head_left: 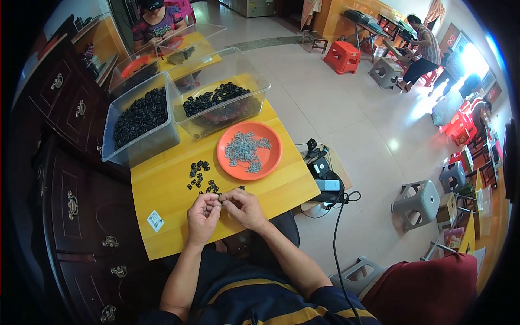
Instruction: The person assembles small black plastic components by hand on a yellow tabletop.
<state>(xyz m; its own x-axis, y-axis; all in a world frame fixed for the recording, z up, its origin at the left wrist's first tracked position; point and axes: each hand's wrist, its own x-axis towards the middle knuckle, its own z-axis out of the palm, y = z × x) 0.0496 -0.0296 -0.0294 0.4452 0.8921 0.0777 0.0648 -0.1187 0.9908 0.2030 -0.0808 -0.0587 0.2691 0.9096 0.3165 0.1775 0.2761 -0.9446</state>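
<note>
My left hand [202, 219] and my right hand [246, 211] meet over the near part of a yellow table [162, 200]. The fingertips of both hands are pinched together, and whatever they hold is too small and hidden to make out. Just beyond the fingers lies a loose scatter of small black oval parts [199, 167]. An orange-red round plate [275, 168] stands to their right, with a pile of small silver-grey, screw-like pieces [246, 150] in it.
Two clear plastic bins [145, 142] [259, 89] filled with black parts stand at the table's far side. Dark drawers [73, 211] line the left. Across the table sits another person [157, 24]. Cables and a box-like device [327, 185] lie on the right; grey stools [420, 200] stand beyond.
</note>
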